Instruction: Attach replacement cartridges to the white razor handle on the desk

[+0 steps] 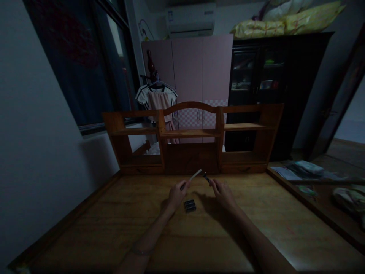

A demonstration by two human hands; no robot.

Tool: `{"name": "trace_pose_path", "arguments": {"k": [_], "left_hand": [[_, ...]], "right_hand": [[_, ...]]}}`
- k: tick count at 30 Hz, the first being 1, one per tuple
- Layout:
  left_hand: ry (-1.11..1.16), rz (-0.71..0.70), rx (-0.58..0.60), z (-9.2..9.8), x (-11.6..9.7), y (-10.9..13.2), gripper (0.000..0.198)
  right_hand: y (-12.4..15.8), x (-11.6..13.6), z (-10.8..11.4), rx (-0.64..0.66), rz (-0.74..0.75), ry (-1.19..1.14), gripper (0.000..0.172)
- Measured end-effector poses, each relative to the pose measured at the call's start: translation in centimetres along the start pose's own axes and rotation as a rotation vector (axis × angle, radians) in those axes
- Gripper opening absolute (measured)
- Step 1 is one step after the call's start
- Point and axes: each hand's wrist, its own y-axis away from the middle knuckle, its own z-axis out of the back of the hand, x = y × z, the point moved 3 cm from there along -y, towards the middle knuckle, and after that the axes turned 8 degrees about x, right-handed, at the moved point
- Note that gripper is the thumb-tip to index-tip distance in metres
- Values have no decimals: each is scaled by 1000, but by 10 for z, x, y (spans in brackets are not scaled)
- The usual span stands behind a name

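Observation:
My left hand (177, 195) is closed on the lower end of a slim whitish stick (195, 174), which slants up to the right. In my right hand (224, 191) is a small dark tool with a slightly wider head (205, 177), razor-like in outline, pointing up to the left. A narrow gap separates the tips of the two things. Below and between my hands, a small group of dark, short pieces (189, 206) lies in stacked rows on the wooden tabletop (137, 220). The dim light hides their exact kind.
A wooden shelf unit (191, 133) stands along the table's far edge. A raised wooden rim (308, 205) borders the right side, with papers (299, 170) and cloth (350, 199) beyond it. A white wall (57, 160) rises at the left.

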Motion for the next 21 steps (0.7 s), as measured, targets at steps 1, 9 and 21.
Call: {"name": "trace_pose_path", "arguments": {"k": [1, 9, 21], "left_hand": [[3, -8, 7, -1, -1, 0, 41], [4, -15, 48, -2, -5, 3, 41], [67, -17, 50, -3, -4, 0, 40]], "right_hand": [[0, 1, 1, -1, -3, 2, 39], [-2, 3, 1, 17, 8, -6, 40], [6, 21, 8, 72, 40, -82, 39]]}}
